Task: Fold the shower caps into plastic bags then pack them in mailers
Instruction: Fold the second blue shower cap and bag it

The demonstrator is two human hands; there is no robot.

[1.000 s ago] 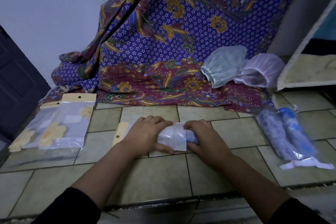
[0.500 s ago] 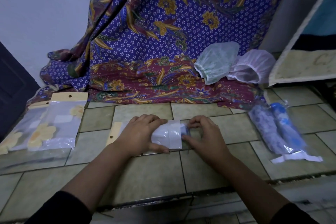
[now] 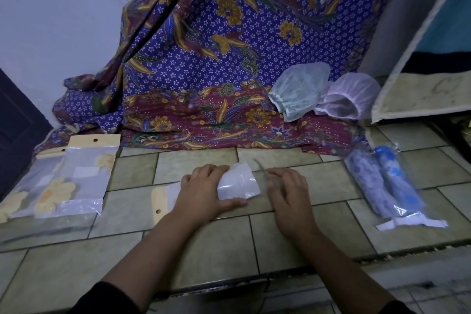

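On the tiled floor lies a rolled clear plastic bag [image 3: 238, 183] with a pale shower cap inside. Its yellow header card [image 3: 159, 199] sticks out at the left. My left hand [image 3: 201, 191] grips the roll, fingers over the top and thumb along the front. Just right of the roll, my right hand [image 3: 288, 194] pinches a thin clear strip [image 3: 260, 168] that stands up from the bag's right end. A green shower cap [image 3: 298, 92] and a white shower cap [image 3: 349, 97] lie loose on the cloth behind.
Two packed bags with blue rolled caps [image 3: 384, 183] lie at the right. Empty flower-printed bags [image 3: 76, 181] lie at the left. Blue and maroon batik cloth [image 3: 216, 58] drapes the back. A framed board [image 3: 420, 99] leans at far right. The floor's step edge [image 3: 229, 285] runs below my arms.
My right hand has come off the roll's right end and drawn slightly right, now pulling up a thin strip. My left hand keeps its hold on the roll.
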